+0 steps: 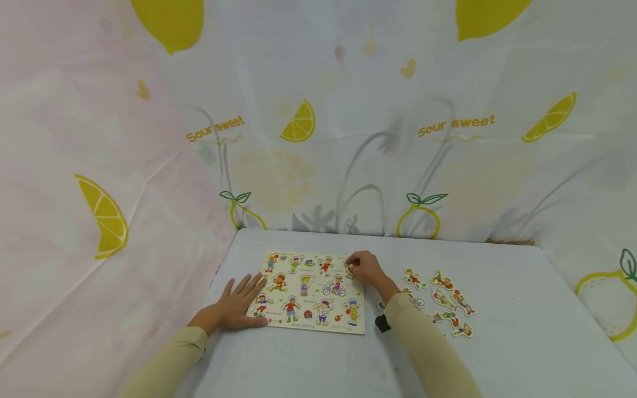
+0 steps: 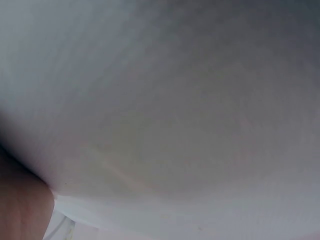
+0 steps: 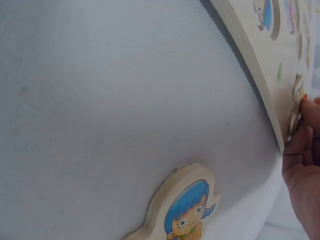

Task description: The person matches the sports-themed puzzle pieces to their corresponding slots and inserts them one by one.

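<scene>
A wooden picture puzzle board (image 1: 294,287) with printed figures of children at sports lies flat on the table. My left hand (image 1: 238,305) rests on its left edge, fingers spread and straight. At the board's upper right corner my right hand (image 1: 367,267) pinches a small puzzle piece (image 1: 350,271) between thumb and fingers. In the right wrist view that piece (image 3: 296,102) stands tilted against the board's surface, partly hidden by the fingers. The left wrist view catches mostly white cloth and a bit of skin at the lower left.
Several loose puzzle pieces (image 1: 442,298) lie scattered to the right of the board, some partly behind the right forearm. A blue-haired figure piece (image 3: 187,210) lies near the right wrist. A small black object (image 1: 382,324) sits beside the right sleeve. Lemon-print cloth walls (image 1: 318,166) enclose the white table (image 1: 517,331).
</scene>
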A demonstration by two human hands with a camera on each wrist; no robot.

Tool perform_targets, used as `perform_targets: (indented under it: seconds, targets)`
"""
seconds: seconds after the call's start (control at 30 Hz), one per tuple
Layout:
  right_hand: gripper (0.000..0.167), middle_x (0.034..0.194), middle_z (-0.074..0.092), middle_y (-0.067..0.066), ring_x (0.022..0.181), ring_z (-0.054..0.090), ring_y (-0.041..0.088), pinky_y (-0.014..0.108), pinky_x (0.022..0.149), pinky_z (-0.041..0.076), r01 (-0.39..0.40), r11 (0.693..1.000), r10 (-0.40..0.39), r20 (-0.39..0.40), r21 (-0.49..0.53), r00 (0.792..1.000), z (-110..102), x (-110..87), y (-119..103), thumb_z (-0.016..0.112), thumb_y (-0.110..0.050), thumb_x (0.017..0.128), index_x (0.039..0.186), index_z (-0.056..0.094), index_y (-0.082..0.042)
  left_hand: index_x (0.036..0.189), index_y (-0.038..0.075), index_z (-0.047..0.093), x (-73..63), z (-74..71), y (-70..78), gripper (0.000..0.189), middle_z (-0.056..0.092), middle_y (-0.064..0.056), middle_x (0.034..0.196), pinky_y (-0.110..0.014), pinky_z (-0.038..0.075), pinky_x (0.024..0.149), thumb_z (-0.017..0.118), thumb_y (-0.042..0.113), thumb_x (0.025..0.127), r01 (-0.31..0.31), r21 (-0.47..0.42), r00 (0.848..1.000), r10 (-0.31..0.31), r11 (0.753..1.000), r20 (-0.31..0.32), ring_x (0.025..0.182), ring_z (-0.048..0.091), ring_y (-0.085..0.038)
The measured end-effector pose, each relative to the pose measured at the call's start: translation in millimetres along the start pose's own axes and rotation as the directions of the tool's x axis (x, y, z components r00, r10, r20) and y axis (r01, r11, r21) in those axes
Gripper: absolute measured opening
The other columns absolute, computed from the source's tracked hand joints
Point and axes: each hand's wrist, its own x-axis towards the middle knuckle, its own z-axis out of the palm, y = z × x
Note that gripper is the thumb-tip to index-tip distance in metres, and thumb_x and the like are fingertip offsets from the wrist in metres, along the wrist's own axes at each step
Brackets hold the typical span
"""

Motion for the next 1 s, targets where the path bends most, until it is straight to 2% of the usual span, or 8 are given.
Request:
perform_targets:
  seconds: [0.23, 0.53, 0.73, 1.0]
  targets:
    - [0.014, 0.091, 0.069, 0.008, 0.081, 0.059, 0.018, 0.033, 0.075, 0.051, -0.019, 1.000, 0.019, 0.021, 0.009, 1.000, 0.2, 2.3, 3.2, 0.068, 0.000, 0.086, 0.097, 0.075, -0.003, 0.160, 0.013, 0.014, 2.5, 0.2, 0.0, 0.111, 0.007, -0.009, 0.168, -0.070, 0.001, 0.115, 0.051, 0.081, 0.080, -0.005, -0.001, 1.000, 0.005, 1.000, -0.005, 0.153, 0.007, -0.039]
    - [0.013, 0.092, 0.070, 0.007, 0.082, 0.061, 0.017, 0.036, 0.077, 0.051, -0.059, 0.998, 0.059, 0.001, 0.035, 0.998, 0.1, 2.3, 8.9, 0.077, -0.011, 0.085, 0.097, 0.076, -0.005, 0.160, 0.012, 0.014, 4.0, -2.3, 1.4, 0.111, 0.007, -0.009, 0.168, -0.070, 0.001, 0.115, 0.052, 0.081, 0.080, -0.005, 0.000, 1.000, 0.005, 1.000, 0.004, 0.153, 0.006, -0.039]
    - [0.013, 0.089, 0.071, 0.007, 0.079, 0.061, 0.017, 0.034, 0.072, 0.052, -0.049, 0.998, 0.049, -0.011, 0.038, 0.999, 0.1, 2.1, 9.6, 0.077, -0.013, 0.085, 0.096, 0.077, -0.005, 0.160, 0.013, 0.013, 3.5, -2.7, 0.9, 0.112, 0.006, -0.009, 0.168, -0.070, 0.001, 0.115, 0.052, 0.081, 0.080, 0.003, -0.007, 1.000, -0.003, 1.000, 0.007, 0.153, 0.005, -0.039]
    - [0.011, 0.088, 0.070, 0.007, 0.077, 0.060, 0.016, 0.029, 0.067, 0.050, -0.090, 0.992, 0.093, -0.020, 0.086, 0.996, 4.1, 0.6, 8.9, 0.077, -0.012, 0.086, 0.094, 0.077, -0.006, 0.160, 0.013, 0.011, 1.9, -0.6, -1.2, 0.113, 0.004, -0.009, 0.168, -0.070, 0.000, 0.115, 0.050, 0.083, 0.080, 0.004, 0.002, 1.000, -0.004, 1.000, 0.016, 0.153, 0.004, -0.039]
